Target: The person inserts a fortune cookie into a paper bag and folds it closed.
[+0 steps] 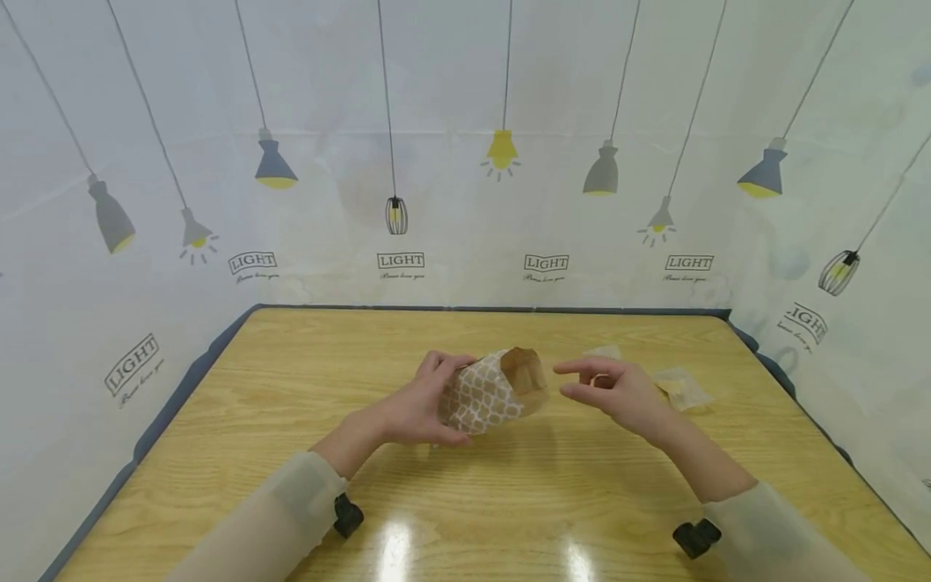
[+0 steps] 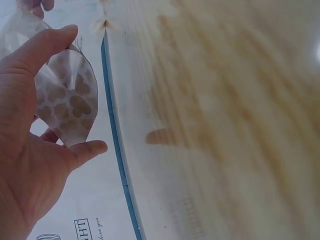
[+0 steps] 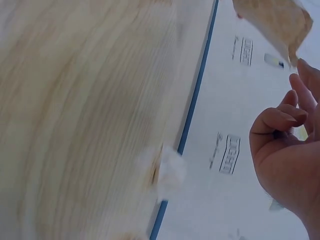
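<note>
My left hand (image 1: pixel 422 404) grips a brown paper bag (image 1: pixel 476 396) with a white lattice pattern, thumb on the near side and fingers on the far side. The bag lies tilted in the hand, its mouth spread and facing right, showing plain brown paper inside. In the left wrist view the bag (image 2: pixel 70 95) sits between thumb and fingers, its lower end narrowing to a crease. My right hand (image 1: pixel 629 392) hovers just right of the bag's mouth, holding nothing. Its index finger and thumb reach toward the bag (image 3: pixel 277 22), apart from each other, while the other fingers curl loosely.
A small translucent packet (image 1: pixel 684 388) with something yellowish in it lies on the wooden table (image 1: pixel 305 364) beyond my right wrist. Another pale packet (image 1: pixel 602 352) lies partly hidden behind my right hand. A wall covering (image 1: pixel 451 186) printed with lamps rises at the table's back edge.
</note>
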The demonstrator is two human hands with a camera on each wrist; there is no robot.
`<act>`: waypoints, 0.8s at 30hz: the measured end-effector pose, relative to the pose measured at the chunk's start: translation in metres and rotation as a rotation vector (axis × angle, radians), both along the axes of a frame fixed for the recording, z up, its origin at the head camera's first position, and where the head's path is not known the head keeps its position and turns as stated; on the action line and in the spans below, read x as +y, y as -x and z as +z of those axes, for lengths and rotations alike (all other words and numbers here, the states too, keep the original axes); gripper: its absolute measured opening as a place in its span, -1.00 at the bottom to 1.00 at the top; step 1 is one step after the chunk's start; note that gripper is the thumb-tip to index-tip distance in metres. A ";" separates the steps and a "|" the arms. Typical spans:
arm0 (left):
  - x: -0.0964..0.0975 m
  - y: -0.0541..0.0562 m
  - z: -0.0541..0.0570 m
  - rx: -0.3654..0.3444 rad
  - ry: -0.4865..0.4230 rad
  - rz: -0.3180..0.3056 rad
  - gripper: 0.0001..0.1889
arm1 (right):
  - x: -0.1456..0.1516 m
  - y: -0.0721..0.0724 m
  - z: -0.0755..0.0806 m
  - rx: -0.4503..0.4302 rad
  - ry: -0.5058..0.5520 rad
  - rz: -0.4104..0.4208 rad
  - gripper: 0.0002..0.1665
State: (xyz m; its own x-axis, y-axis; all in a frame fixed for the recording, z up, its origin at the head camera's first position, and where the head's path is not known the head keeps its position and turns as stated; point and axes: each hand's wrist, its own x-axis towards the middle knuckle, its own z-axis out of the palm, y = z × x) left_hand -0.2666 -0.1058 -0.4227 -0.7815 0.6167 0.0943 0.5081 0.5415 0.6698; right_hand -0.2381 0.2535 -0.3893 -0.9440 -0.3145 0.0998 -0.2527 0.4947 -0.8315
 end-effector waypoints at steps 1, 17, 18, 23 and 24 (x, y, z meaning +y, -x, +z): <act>0.000 0.000 0.000 0.003 0.001 0.002 0.22 | 0.007 0.000 0.000 -0.006 -0.003 -0.014 -0.56; -0.005 0.003 -0.003 0.107 -0.009 -0.042 0.20 | 0.150 0.021 -0.011 -0.076 -0.179 -0.222 -0.29; -0.005 0.004 -0.003 0.107 -0.009 -0.041 0.19 | 0.156 0.022 -0.012 -0.085 -0.199 -0.233 -0.26; -0.006 0.004 -0.004 0.083 0.000 -0.031 0.18 | 0.173 0.029 -0.020 -0.123 -0.230 -0.260 -0.19; -0.006 0.004 -0.004 0.075 0.002 -0.027 0.17 | 0.176 0.032 -0.023 -0.124 -0.243 -0.259 -0.20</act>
State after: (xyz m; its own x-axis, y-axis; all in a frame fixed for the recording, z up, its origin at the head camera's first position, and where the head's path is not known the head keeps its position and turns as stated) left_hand -0.2703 -0.1123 -0.4271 -0.7553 0.6379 0.1504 0.5713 0.5283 0.6281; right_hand -0.2696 0.4297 -0.4121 -0.9956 -0.0639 -0.0685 0.0021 0.7157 -0.6984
